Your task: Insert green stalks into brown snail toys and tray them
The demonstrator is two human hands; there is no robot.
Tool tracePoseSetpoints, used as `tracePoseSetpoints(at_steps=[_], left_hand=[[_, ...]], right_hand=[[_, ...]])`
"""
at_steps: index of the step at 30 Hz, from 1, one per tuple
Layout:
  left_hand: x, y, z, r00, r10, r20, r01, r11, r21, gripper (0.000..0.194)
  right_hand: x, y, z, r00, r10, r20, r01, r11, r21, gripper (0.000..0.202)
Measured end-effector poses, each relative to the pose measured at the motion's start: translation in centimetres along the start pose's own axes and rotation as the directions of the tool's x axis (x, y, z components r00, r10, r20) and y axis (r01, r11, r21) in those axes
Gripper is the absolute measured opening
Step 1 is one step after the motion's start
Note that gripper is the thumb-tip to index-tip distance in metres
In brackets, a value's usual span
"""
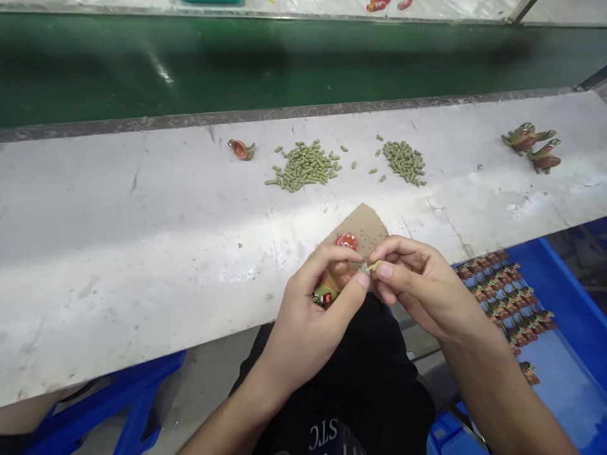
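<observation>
Two bare hands are seen meeting at the near edge of a white worktable (118, 240), just above a dark-clothed lap. A small brown and red toy figure (337, 273) is gripped in the left hand (308, 316), thumb and fingers pressed around its body, its red cap pointed away toward a scrap of brown cardboard (363, 227). A tiny green peg (373, 266) is pinched between thumb and forefinger of the right hand (417, 287) and is held against the figure's side. Farther back on the table, two heaps of loose green pegs (306, 165) are spread out, with a lone orange piece (241, 149) lying to their left. Two finished figures (533, 145) are set at the far right. A blue tray (569, 354) holding rows of similar figures is seen low at the right, beside the table. A green conveyor belt (284, 63) is stretched across the far side.
</observation>
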State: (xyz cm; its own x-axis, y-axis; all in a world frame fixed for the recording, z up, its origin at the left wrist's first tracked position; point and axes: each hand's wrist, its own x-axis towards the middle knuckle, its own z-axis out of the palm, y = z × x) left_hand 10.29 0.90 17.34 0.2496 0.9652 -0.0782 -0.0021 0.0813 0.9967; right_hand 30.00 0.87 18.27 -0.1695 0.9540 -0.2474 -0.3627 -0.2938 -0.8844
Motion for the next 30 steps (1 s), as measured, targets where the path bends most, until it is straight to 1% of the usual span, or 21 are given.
tracePoseSetpoints(at_steps=[3, 6, 9, 12, 14, 15, 17, 18, 19, 20, 22, 23, 25, 27, 30], left_hand=[[0.1, 0.1, 0.3, 0.999, 0.018, 0.033, -0.018, 1.0, 0.012, 0.004], [0.2, 0.2, 0.3, 0.998, 0.055, 0.038, -0.056, 0.998, 0.043, 0.009], [0.2, -0.1, 0.4, 0.996, 0.077, 0.033, -0.079, 0.995, 0.066, 0.012], [0.2, -0.3, 0.2, 0.999, 0.052, -0.002, -0.052, 0.998, 0.042, 0.011], [0.1, -0.4, -0.1, 0.999, 0.022, -0.031, -0.022, 1.0, 0.016, 0.009], [0.1, -0.4, -0.4, 0.999, 0.008, -0.045, -0.007, 1.0, 0.004, 0.008], [0.0, -0.4, -1.2, 0.998, -0.02, -0.062, 0.019, 1.0, -0.016, 0.007], [-0.1, -0.4, -1.5, 0.997, -0.031, -0.064, 0.029, 0.999, -0.021, 0.006], [-0.2, -0.4, -1.9, 0.998, -0.034, -0.058, 0.033, 0.999, -0.021, 0.006], [-0.2, -0.3, -2.1, 0.998, -0.035, -0.043, 0.034, 0.999, -0.013, 0.006], [-0.4, -0.2, -2.3, 1.0, -0.031, 0.001, 0.031, 0.999, 0.019, 0.007], [-0.5, -0.1, -2.2, 0.999, -0.029, 0.022, 0.028, 0.999, 0.031, 0.008], [-0.6, 0.1, -1.8, 0.998, -0.032, 0.055, 0.03, 0.999, 0.037, 0.01], [-0.7, 0.1, -1.4, 0.997, -0.035, 0.068, 0.033, 0.999, 0.028, 0.013], [-0.8, 0.0, -1.0, 0.998, -0.033, 0.049, 0.031, 0.999, 0.039, 0.013]], right_hand=[[-0.5, 0.4, -0.3, 1.0, 0.003, 0.005, -0.003, 1.0, 0.008, 0.018], [-0.6, 0.6, -0.4, 1.0, 0.015, 0.007, -0.015, 1.0, 0.005, 0.022], [-0.6, 0.8, -0.4, 1.0, 0.01, 0.008, -0.01, 1.0, -0.006, 0.021], [-0.7, 1.0, -0.5, 1.0, -0.002, 0.011, 0.003, 1.0, -0.018, 0.019], [-1.0, 1.1, -0.8, 1.0, -0.021, -0.02, 0.021, 1.0, -0.015, 0.019], [-1.2, 1.1, -1.0, 0.999, -0.032, -0.032, 0.032, 0.999, -0.012, 0.024], [-1.9, 0.9, -1.2, 0.999, -0.04, -0.021, 0.039, 0.999, -0.03, 0.045], [-2.2, 0.8, -1.3, 0.999, -0.041, -0.012, 0.04, 0.998, -0.055, 0.052], [-2.5, 0.7, -1.2, 0.999, -0.047, -0.013, 0.046, 0.995, -0.089, 0.053], [-2.7, 0.5, -1.0, 0.998, -0.057, -0.028, 0.053, 0.99, -0.129, 0.048], [-2.9, 0.3, -0.4, 0.993, -0.086, -0.084, 0.066, 0.974, -0.217, 0.028], [-2.9, 0.2, 0.0, 0.99, -0.098, -0.102, 0.069, 0.965, -0.252, 0.021], [-2.8, 0.2, 0.7, 0.988, -0.113, -0.107, 0.077, 0.952, -0.297, 0.018], [-2.5, 0.3, 1.1, 0.983, -0.15, -0.103, 0.109, 0.939, -0.327, 0.014], [-2.2, 0.9, 1.0, 0.967, -0.236, -0.096, 0.181, 0.901, -0.395, 0.011]])
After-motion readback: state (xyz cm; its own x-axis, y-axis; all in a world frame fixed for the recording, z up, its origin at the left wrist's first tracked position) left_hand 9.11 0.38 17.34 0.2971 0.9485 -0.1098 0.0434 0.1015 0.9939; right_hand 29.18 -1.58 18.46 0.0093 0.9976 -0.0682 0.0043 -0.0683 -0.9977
